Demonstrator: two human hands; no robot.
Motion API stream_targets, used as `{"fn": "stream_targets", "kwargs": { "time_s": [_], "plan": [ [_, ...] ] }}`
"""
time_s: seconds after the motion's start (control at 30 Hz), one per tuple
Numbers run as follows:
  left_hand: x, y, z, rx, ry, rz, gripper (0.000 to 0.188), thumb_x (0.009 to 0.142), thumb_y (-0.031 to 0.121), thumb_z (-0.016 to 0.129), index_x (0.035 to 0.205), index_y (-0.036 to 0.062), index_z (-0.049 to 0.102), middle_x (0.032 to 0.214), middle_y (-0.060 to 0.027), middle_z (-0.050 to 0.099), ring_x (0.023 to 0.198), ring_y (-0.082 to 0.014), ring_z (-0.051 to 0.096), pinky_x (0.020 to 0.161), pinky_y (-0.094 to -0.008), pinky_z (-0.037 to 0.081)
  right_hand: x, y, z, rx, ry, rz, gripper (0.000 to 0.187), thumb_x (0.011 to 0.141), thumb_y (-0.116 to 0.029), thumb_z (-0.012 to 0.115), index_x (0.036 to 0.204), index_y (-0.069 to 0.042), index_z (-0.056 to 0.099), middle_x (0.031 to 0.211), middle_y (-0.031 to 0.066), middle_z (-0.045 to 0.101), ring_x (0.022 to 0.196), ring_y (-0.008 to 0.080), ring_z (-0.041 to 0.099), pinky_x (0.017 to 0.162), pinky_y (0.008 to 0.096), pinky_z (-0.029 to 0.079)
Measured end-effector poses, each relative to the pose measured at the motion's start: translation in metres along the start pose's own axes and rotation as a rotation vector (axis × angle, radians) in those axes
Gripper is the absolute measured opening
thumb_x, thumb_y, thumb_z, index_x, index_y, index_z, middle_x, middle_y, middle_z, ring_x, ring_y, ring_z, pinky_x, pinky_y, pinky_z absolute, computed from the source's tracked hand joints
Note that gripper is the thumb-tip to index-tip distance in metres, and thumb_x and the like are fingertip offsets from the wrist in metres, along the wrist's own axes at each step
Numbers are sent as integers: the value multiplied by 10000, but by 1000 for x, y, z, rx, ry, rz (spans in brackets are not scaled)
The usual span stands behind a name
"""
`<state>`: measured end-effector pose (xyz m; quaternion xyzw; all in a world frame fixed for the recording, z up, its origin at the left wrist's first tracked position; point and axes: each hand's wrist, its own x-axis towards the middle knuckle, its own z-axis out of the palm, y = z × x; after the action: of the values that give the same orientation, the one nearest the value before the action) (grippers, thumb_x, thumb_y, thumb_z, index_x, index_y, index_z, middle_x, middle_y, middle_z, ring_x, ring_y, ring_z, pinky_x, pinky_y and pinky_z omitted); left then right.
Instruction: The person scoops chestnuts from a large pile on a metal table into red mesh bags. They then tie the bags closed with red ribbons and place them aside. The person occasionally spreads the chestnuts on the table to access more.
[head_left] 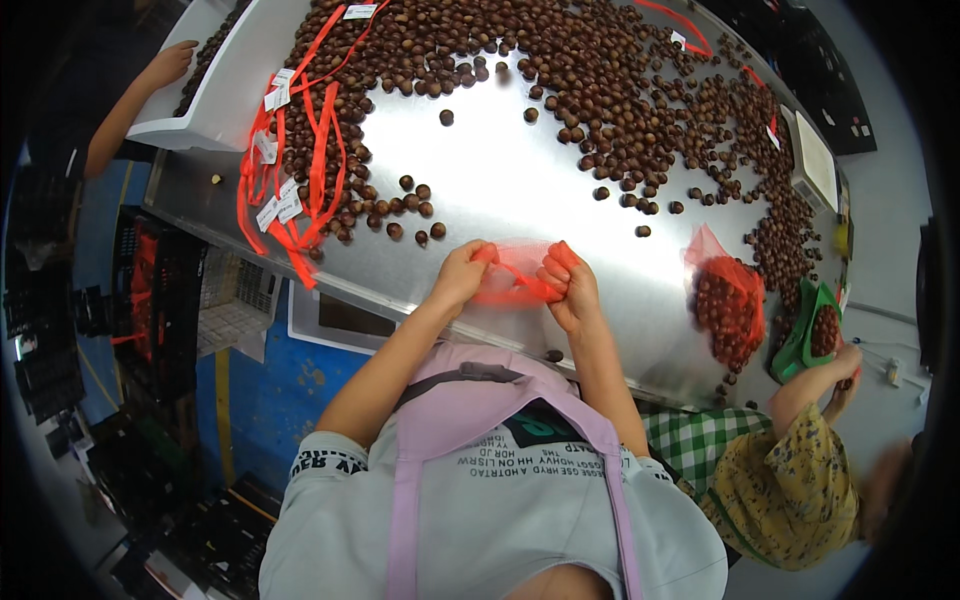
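Note:
Above the near edge of the metal table (480, 150), a red mesh bag (515, 272) is stretched between my two hands. My left hand (463, 274) is closed on one side of the mesh. On the other side, my right hand (570, 285) is curled into a fist around it. No nuts show inside this bag. Round brown nuts (600, 110) are heaped across the back and right of the table. A few loose ones lie just beyond my left hand.
Red mesh bags with white tags (320, 170) lie at the left, beside a white bin (210, 85). A filled red mesh bag (730, 310) stands at the right. Other people's hands are at far left (170, 65) and near a green bag (800, 335) at right.

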<state>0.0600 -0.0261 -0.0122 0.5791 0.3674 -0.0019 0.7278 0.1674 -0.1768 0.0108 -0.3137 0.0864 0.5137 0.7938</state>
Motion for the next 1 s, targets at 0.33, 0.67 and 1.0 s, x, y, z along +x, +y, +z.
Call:
{"fn": "stream_targets", "kwargs": {
  "time_s": [0.33,0.67,1.0],
  "plan": [
    [-22,58,-3,-575,-397,-256,191,907,172,474,727,110,462,513,56,333,446,-44,315,478,-223,331,5,7,-3,-1005,266,-131,56,857,-108,518,820,-66,523,685,1,516,588,86,461,546,214,392],
    [-4,34,11,-524,0,-225,84,866,134,511,834,63,541,621,12,479,573,-117,463,571,-276,427,-4,-9,8,-219,192,26,152,910,-57,363,820,-69,485,532,-47,312,397,44,253,335,186,185],
    [-1,32,3,-581,-474,-360,164,894,208,509,773,99,507,495,77,296,391,-27,231,357,-194,184,9,-19,-19,523,137,62,187,918,-115,323,826,-69,480,506,-49,316,377,47,292,311,196,208]
  ]
}}
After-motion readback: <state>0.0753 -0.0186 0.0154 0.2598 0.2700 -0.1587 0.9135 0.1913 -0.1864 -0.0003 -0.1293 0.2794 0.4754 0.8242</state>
